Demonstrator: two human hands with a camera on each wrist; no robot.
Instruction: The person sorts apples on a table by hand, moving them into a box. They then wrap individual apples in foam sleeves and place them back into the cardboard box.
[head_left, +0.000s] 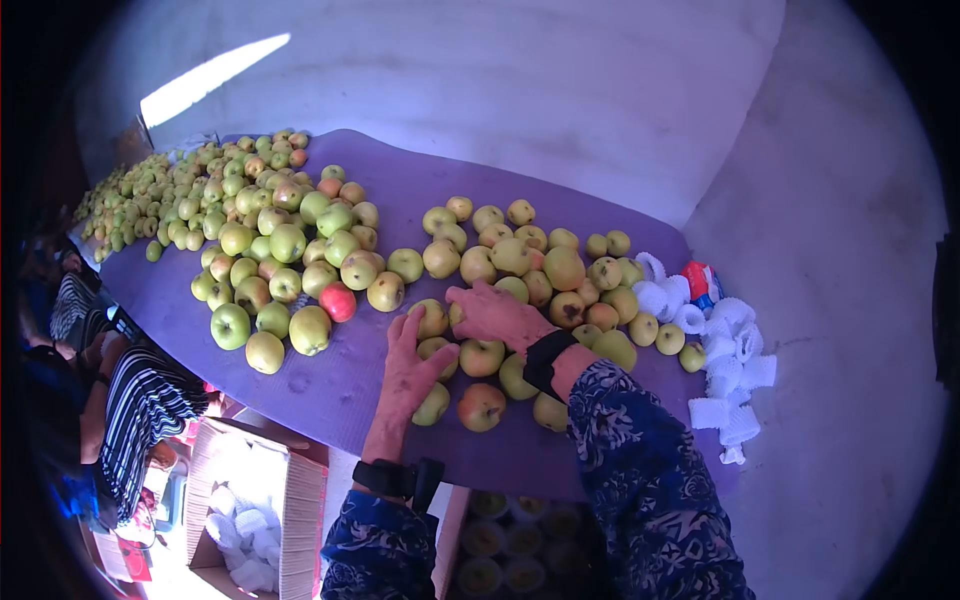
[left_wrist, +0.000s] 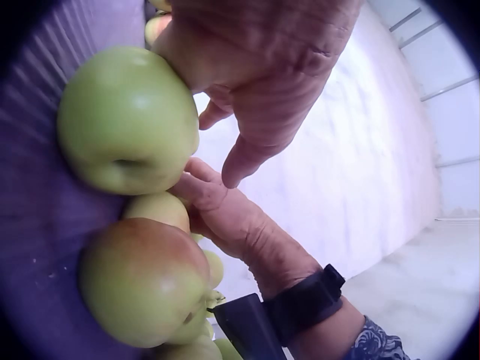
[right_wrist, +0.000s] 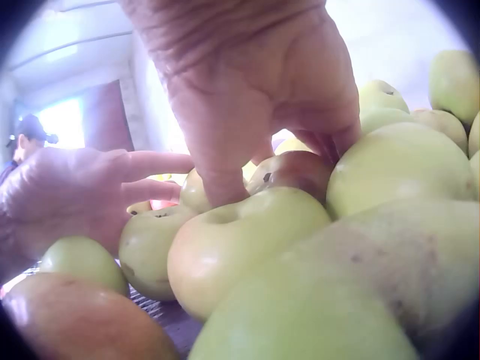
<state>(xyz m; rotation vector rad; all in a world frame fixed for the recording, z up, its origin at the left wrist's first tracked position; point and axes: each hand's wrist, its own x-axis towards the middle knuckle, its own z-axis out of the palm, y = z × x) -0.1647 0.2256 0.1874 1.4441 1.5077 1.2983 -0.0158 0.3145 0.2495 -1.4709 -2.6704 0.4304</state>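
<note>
Both hands are in among the apples (head_left: 481, 357), past the near edge of the purple table (head_left: 330, 395). On the left hand (head_left: 405, 375), the fingers are straight and a bit spread. On the right hand (head_left: 500, 315), the fingers bend down; I cannot tell if they grip one. A green apple (head_left: 430, 318) sits by the left fingertips, with the right hand close on its other side. It is round, so no side is long, and the left hand looks nearer. More apples lie toward the far edge. White foam nets (head_left: 735, 370) lie at the right end. A big heap of apples (head_left: 285, 243) runs to the far left corner. Below the near edge is an open box (head_left: 300, 520).
</note>
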